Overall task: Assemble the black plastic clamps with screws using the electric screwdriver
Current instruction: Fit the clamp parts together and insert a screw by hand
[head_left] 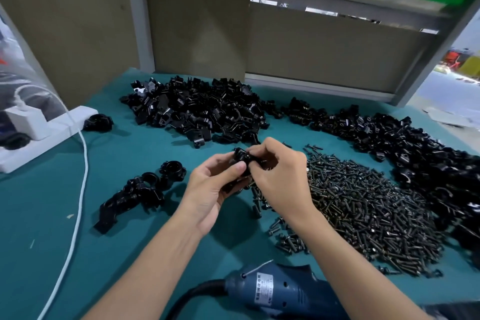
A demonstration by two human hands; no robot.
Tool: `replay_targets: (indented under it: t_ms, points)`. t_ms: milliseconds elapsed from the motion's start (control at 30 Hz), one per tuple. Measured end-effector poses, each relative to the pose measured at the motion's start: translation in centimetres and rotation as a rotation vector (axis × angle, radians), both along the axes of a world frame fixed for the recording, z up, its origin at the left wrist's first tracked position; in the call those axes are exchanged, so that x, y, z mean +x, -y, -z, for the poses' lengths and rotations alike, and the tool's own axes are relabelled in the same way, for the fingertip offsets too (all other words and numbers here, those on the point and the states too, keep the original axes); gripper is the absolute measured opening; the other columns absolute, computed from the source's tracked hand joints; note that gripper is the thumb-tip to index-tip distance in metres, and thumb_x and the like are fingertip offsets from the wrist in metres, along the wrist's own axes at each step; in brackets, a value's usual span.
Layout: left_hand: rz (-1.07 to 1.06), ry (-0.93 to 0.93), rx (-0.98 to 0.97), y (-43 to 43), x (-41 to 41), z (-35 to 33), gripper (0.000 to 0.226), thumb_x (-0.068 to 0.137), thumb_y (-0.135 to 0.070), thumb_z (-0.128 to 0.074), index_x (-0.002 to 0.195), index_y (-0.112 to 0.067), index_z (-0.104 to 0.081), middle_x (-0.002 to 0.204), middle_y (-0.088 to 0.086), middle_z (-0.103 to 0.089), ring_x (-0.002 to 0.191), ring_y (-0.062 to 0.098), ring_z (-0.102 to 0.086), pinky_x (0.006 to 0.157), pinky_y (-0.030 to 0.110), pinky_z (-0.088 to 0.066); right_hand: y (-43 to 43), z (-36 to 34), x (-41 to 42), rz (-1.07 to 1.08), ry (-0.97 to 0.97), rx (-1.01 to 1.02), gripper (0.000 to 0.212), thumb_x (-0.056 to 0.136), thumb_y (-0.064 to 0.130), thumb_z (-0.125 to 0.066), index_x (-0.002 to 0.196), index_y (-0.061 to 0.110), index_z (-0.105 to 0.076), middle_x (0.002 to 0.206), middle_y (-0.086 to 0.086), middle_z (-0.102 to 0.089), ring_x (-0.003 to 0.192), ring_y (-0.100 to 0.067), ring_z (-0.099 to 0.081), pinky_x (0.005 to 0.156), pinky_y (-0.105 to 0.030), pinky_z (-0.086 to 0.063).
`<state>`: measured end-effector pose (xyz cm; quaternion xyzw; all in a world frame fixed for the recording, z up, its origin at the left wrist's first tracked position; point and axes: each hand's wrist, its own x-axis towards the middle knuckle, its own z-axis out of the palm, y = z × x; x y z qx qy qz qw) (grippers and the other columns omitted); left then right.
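- While it is held at the frame's centre, the black plastic clamp [242, 157] is gripped by the left hand [215, 184] and pinched by the right hand [280, 176], likely to seat a screw from the heap of dark metal screws [363, 202] at right.
- The blue electric screwdriver [280, 291] lies untouched at the bottom.
- Fingers hide any screw; the right forearm covers the screwdriver's front end.

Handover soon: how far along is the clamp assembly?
Done: a small cluster of seemingly assembled clamps at left. In hand: left hand and right hand both hold one black clamp; the electric screwdriver lies untouched by the near edge. Left: the big loose clamp pile, a second pile at right, and the screw heap. Early days, I'd judge.
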<state>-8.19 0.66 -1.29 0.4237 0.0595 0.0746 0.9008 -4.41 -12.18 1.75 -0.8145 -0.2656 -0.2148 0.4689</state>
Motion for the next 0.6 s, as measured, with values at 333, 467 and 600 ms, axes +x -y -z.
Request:
replay_targets:
  t_ms: [333, 467, 600]
  points:
    - [-0.169, -0.011, 0.245, 0.78, 0.06, 0.44, 0.031, 0.051, -0.037, -0.086, 0.075, -0.021, -0.074, 0.087, 0.008, -0.072, 0.083, 0.022, -0.07, 0.078, 0.039, -0.059, -0.48, 0.58, 0.3, -0.001, -0.068, 0.029, 0.014, 0.074, -0.004, -0.071, 0.071, 0.007, -0.062, 0.069, 0.004, -0.067, 0.068, -0.009, -0.06, 0.062, -0.023, -0.049]
    - [-0.212, -0.009, 0.22, 0.51, 0.13, 0.57, 0.025, 0.058, -0.027, -0.084, 0.078, -0.017, -0.074, 0.085, 0.005, -0.074, 0.081, 0.02, -0.071, 0.073, 0.035, -0.06, -0.36, 0.74, 0.48, -0.056, -0.077, 0.0, 0.008, 0.078, 0.004, -0.075, 0.077, 0.006, -0.068, 0.071, 0.003, -0.07, 0.069, -0.009, -0.063, 0.063, -0.017, -0.05]
    - [-0.204, 0.01, 0.154, 0.14, 0.23, 0.42, 0.026, 0.06, -0.019, -0.081, 0.083, -0.013, -0.072, 0.084, 0.004, -0.076, 0.079, 0.016, -0.073, 0.068, 0.026, -0.059, 0.03, 0.76, 0.64, -0.113, -0.133, 0.024, 0.006, 0.08, 0.007, -0.076, 0.084, 0.009, -0.072, 0.078, 0.006, -0.072, 0.075, -0.006, -0.068, 0.071, -0.019, -0.054]
